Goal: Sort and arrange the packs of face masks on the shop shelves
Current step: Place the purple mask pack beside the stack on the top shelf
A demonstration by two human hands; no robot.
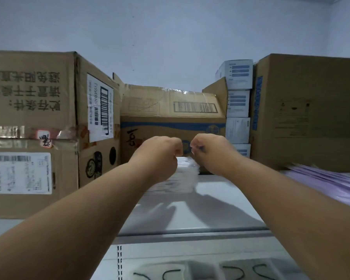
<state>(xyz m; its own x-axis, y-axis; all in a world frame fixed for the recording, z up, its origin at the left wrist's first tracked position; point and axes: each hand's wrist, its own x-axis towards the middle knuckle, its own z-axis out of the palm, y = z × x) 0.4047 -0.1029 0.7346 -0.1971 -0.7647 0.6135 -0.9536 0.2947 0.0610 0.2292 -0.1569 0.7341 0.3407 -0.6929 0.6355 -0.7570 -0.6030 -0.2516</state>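
Both my arms reach up onto the top white shelf (pixel 210 215). My left hand (pixel 160 152) and my right hand (pixel 208 150) are curled side by side, almost touching. Each pinches the top edge of a clear plastic pack of white face masks (pixel 180 178). The pack stands on the shelf under my hands and is partly hidden by my left wrist. A flat stack of purple mask packs (pixel 331 182) lies on the shelf at the right. On the lower shelf, masks with black ear loops (pixel 230 273) show at the bottom edge.
A large taped cardboard box (pixel 38 128) stands at the left. A lower cardboard box (pixel 170 118) sits behind my hands. Stacked white and blue cartons (pixel 238 102) and a tall brown box (pixel 307 114) close the right side. A shelf upright with slots (pixel 119 261) is below.
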